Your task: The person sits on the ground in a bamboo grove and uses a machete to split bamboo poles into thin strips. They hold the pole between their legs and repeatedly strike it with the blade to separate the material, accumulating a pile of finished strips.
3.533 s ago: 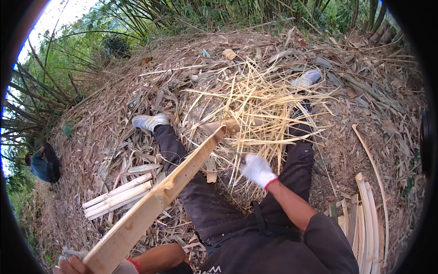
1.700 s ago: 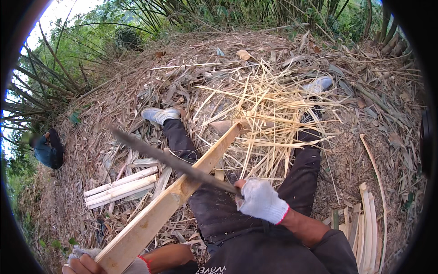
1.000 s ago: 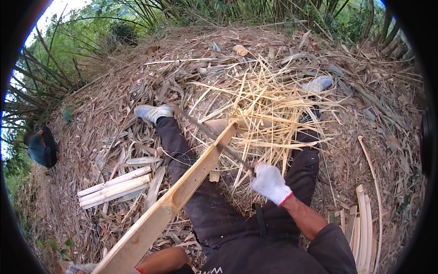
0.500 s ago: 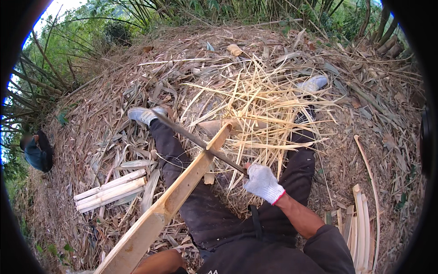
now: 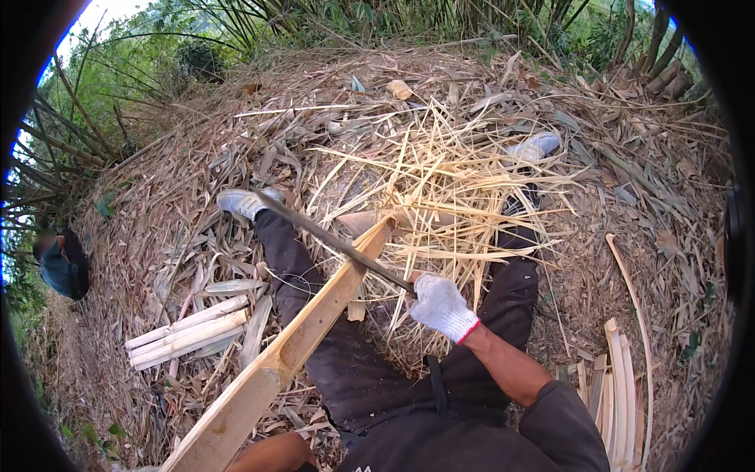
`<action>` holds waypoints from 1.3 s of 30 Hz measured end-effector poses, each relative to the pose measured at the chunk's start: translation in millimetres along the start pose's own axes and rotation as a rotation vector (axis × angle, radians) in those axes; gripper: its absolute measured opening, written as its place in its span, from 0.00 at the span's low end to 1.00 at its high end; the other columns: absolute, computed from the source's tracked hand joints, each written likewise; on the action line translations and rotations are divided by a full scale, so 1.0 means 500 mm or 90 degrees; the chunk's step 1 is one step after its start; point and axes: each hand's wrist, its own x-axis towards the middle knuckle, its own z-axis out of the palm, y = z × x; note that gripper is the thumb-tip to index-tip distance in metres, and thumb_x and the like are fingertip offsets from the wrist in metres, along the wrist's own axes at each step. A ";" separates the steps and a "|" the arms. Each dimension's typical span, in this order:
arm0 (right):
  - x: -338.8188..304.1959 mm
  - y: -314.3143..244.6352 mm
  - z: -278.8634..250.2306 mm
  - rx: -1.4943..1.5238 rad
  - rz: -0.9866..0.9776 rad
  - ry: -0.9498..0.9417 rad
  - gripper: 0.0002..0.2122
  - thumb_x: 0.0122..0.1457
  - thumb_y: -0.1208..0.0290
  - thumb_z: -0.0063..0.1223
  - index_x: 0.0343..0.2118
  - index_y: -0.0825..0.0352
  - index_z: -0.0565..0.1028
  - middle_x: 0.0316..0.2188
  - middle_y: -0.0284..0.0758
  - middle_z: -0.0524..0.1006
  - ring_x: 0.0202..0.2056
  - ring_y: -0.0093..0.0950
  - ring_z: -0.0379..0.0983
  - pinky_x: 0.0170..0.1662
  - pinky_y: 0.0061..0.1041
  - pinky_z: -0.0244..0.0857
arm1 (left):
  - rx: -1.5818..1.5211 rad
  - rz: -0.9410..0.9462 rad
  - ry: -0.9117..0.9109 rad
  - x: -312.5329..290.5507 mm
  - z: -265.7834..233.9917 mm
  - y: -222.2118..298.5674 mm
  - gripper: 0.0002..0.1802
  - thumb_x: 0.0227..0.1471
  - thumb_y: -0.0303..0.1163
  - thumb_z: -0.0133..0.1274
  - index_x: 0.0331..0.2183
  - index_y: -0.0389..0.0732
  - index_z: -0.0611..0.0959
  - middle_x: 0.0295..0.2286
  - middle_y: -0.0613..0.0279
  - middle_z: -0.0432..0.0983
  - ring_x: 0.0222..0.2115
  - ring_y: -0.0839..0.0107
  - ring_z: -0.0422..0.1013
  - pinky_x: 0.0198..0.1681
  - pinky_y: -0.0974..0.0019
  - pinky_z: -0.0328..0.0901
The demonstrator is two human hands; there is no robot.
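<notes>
My right hand (image 5: 442, 305), in a white knitted glove, is closed around the handle end of a long dark blade (image 5: 322, 234). The blade slants up and to the left, lying across a thick split length of bamboo (image 5: 303, 334). This pale piece runs from the lower left edge, past a node, up to a narrow end between my legs, near a short log (image 5: 363, 220). Of my left arm only a bare part (image 5: 271, 454) shows at the lower edge, beside the bamboo; the left hand is out of sight.
Thin shavings (image 5: 448, 181) lie heaped beyond the blade, around my right leg. Split pieces (image 5: 189, 336) rest on dry leaves at the left, and curved strips (image 5: 621, 385) at the lower right. Another person (image 5: 61, 266) is at the far left. Bamboo clumps (image 5: 346, 23) border the back.
My right hand and the blade have shifted slightly left and away from me, along the blade's line. The split bamboo stays in nearly the same place.
</notes>
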 end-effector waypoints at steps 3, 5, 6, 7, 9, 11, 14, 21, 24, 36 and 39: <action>0.048 0.096 0.028 0.008 0.161 -0.073 0.13 0.51 0.67 0.51 0.36 0.69 0.77 0.30 0.48 0.80 0.36 0.45 0.79 0.41 0.38 0.73 | -0.001 0.001 -0.001 0.003 0.001 0.005 0.10 0.55 0.28 0.50 0.37 0.35 0.69 0.23 0.66 0.55 0.20 0.77 0.51 0.22 0.75 0.52; 0.075 0.168 0.040 -0.017 0.314 -0.149 0.15 0.52 0.66 0.51 0.38 0.70 0.78 0.34 0.51 0.80 0.39 0.47 0.78 0.44 0.41 0.72 | -0.004 0.006 0.002 0.004 -0.007 0.007 0.10 0.55 0.28 0.50 0.37 0.34 0.69 0.24 0.66 0.55 0.20 0.77 0.51 0.22 0.75 0.53; 0.074 0.181 0.043 -0.041 0.302 -0.121 0.15 0.52 0.64 0.51 0.38 0.70 0.78 0.36 0.52 0.80 0.41 0.48 0.78 0.46 0.43 0.72 | 0.000 0.006 0.004 0.004 -0.009 0.014 0.11 0.55 0.28 0.50 0.37 0.34 0.68 0.24 0.66 0.55 0.20 0.77 0.51 0.22 0.76 0.53; 0.076 0.190 0.051 -0.012 0.287 -0.099 0.16 0.51 0.63 0.50 0.36 0.70 0.79 0.38 0.54 0.79 0.42 0.50 0.77 0.47 0.45 0.70 | 0.003 0.006 0.004 0.004 -0.012 0.014 0.11 0.55 0.28 0.50 0.37 0.34 0.68 0.24 0.65 0.55 0.20 0.77 0.51 0.22 0.76 0.53; 0.070 0.198 0.076 0.018 0.272 -0.090 0.15 0.52 0.63 0.50 0.36 0.70 0.79 0.37 0.54 0.79 0.42 0.51 0.76 0.47 0.45 0.70 | 0.014 0.005 0.010 0.009 -0.023 0.022 0.11 0.55 0.28 0.51 0.37 0.34 0.68 0.24 0.65 0.55 0.20 0.77 0.51 0.22 0.76 0.53; 0.066 0.201 0.096 0.039 0.260 -0.077 0.15 0.52 0.64 0.49 0.36 0.70 0.79 0.36 0.54 0.79 0.41 0.52 0.76 0.46 0.44 0.70 | 0.021 0.006 0.025 0.020 -0.043 0.031 0.11 0.55 0.28 0.51 0.36 0.34 0.68 0.24 0.65 0.55 0.20 0.77 0.51 0.23 0.76 0.53; 0.027 0.101 0.067 0.062 0.285 -0.039 0.15 0.51 0.65 0.49 0.36 0.71 0.79 0.35 0.55 0.79 0.40 0.52 0.76 0.45 0.45 0.71 | 0.086 0.013 0.060 0.029 -0.061 0.040 0.12 0.55 0.29 0.51 0.36 0.33 0.67 0.24 0.65 0.55 0.20 0.77 0.51 0.23 0.76 0.53; -0.124 -0.176 -0.070 0.151 -0.028 0.034 0.10 0.51 0.67 0.55 0.30 0.70 0.75 0.25 0.45 0.78 0.31 0.45 0.77 0.37 0.40 0.72 | 0.220 0.066 0.204 0.012 0.020 0.031 0.18 0.57 0.31 0.51 0.45 0.30 0.68 0.25 0.64 0.57 0.22 0.77 0.55 0.26 0.72 0.56; -0.178 -0.249 -0.097 0.135 -0.169 0.076 0.12 0.46 0.67 0.61 0.34 0.66 0.75 0.22 0.41 0.76 0.28 0.42 0.75 0.34 0.40 0.70 | 0.270 0.042 0.222 0.006 0.041 0.031 0.19 0.57 0.29 0.52 0.47 0.31 0.68 0.26 0.65 0.59 0.23 0.77 0.57 0.29 0.73 0.58; -0.189 -0.221 -0.083 0.144 -0.173 0.107 0.13 0.47 0.66 0.58 0.33 0.69 0.76 0.23 0.41 0.77 0.30 0.40 0.77 0.36 0.38 0.72 | 0.561 0.141 0.059 -0.009 0.020 0.031 0.17 0.55 0.28 0.50 0.46 0.33 0.67 0.25 0.66 0.57 0.24 0.78 0.57 0.30 0.74 0.58; -0.180 -0.215 -0.092 0.090 -0.168 0.091 0.13 0.48 0.66 0.58 0.33 0.70 0.77 0.22 0.42 0.77 0.29 0.40 0.78 0.35 0.37 0.73 | 0.351 0.017 0.193 0.007 0.032 0.039 0.15 0.55 0.27 0.50 0.43 0.34 0.67 0.24 0.66 0.57 0.24 0.78 0.56 0.31 0.74 0.58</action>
